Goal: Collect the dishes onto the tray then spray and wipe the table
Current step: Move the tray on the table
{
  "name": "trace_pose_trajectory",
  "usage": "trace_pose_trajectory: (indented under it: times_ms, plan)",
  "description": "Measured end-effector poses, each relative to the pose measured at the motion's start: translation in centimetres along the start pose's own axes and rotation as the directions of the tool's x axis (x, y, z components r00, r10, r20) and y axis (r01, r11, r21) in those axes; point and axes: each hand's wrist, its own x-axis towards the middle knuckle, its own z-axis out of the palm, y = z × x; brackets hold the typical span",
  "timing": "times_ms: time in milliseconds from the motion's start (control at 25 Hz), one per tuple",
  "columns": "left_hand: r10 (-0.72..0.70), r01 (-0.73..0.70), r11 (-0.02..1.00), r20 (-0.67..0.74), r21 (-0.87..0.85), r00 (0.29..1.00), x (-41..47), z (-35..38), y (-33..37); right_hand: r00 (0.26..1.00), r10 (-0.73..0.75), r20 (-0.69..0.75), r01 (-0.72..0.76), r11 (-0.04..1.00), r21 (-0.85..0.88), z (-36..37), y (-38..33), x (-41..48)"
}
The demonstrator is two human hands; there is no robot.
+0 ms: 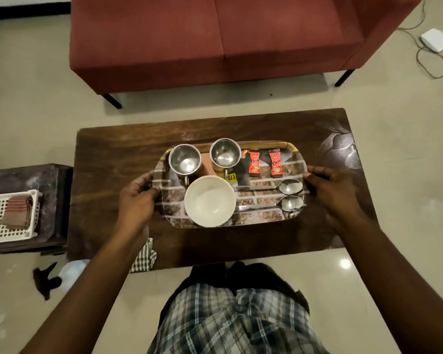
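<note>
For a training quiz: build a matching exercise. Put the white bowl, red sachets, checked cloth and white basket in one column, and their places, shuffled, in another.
1. white bowl
2. red sachets
3. checked cloth
4. white basket

A. on the side table at the left
B. far right of the tray
C. near edge of the tray
D. near-left edge of the table

Pairs: 1-C, 2-B, 3-D, 4-A

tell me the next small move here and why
Probably lift the tray off the table: the left hand and right hand grip its two ends, the bowl and all else already sits on it, and spraying needs a bare table.
</note>
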Motion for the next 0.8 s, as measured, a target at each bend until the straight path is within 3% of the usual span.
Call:
trace_pose_trajectory:
  times_ms: [560, 800]
  plan:
    - [-0.167, 0.187, 0.973, -0.141, 0.138, 0.976, 17.8, 7.9, -10.1, 0.974, 0.218, -0.058, -0.224, 0.968, -0.112, 7.7, 10.8, 18.7]
    - [-0.171, 0.199, 0.961, -0.152, 0.191, 0.973, 23.1, 9.1, -14.6, 0.961, 0.259, -0.100, -0.274, 0.945, -0.178, 9.6, 15.0, 23.0]
